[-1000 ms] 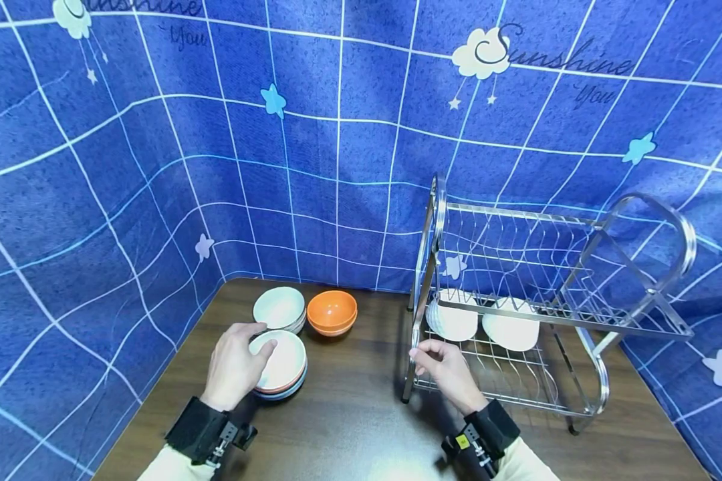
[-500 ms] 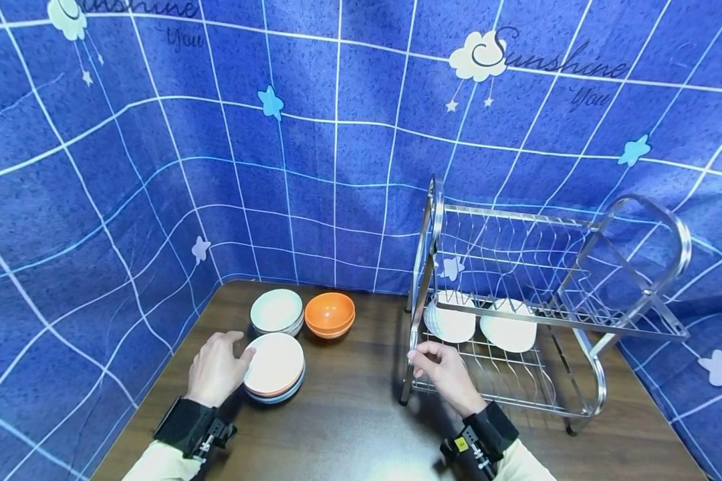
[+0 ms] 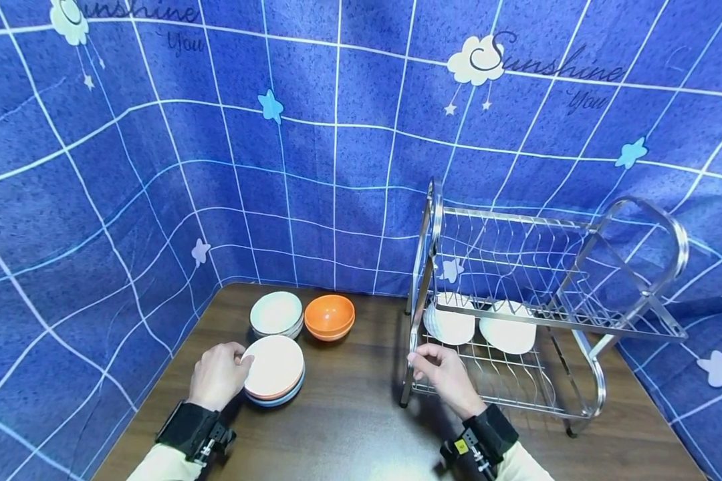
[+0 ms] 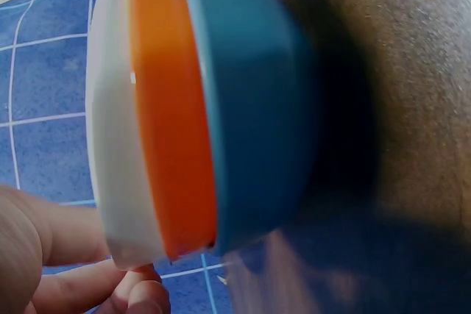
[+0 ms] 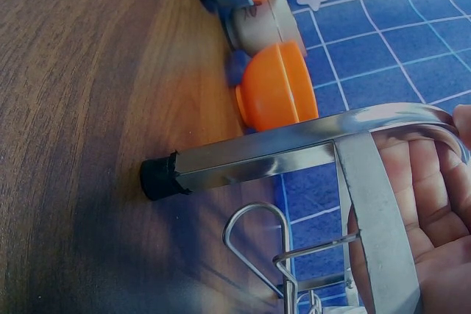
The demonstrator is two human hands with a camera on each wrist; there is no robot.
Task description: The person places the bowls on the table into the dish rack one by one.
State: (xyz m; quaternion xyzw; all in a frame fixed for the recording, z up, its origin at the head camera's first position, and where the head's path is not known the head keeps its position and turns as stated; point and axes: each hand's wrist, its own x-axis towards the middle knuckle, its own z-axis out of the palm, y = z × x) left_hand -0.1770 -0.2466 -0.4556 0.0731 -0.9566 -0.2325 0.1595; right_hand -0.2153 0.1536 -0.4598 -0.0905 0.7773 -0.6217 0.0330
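A stack of bowls (image 3: 275, 367), white on orange on blue, sits on the brown table at front left. My left hand (image 3: 239, 361) is at its left edge, thumb on the rim of the top white bowl (image 4: 110, 130) and fingertips (image 4: 140, 292) curled under that rim. My right hand (image 3: 419, 357) grips the left end frame of the steel dish rack (image 3: 436, 207); in the right wrist view its fingers (image 5: 412, 182) wrap behind the frame bar (image 5: 280, 156).
An orange bowl (image 3: 329, 315) and a pale stack of bowls (image 3: 277, 312) stand behind the held stack. Two white plates (image 3: 451, 324) stand in the rack's lower tier. Blue cloth walls close the back and sides. The rack's rubber foot (image 5: 158, 178) rests on the table (image 3: 349, 421).
My left hand has slid back leftward, from lying on the white bowl's inside to holding its left rim. The right hand has stayed on the rack frame.
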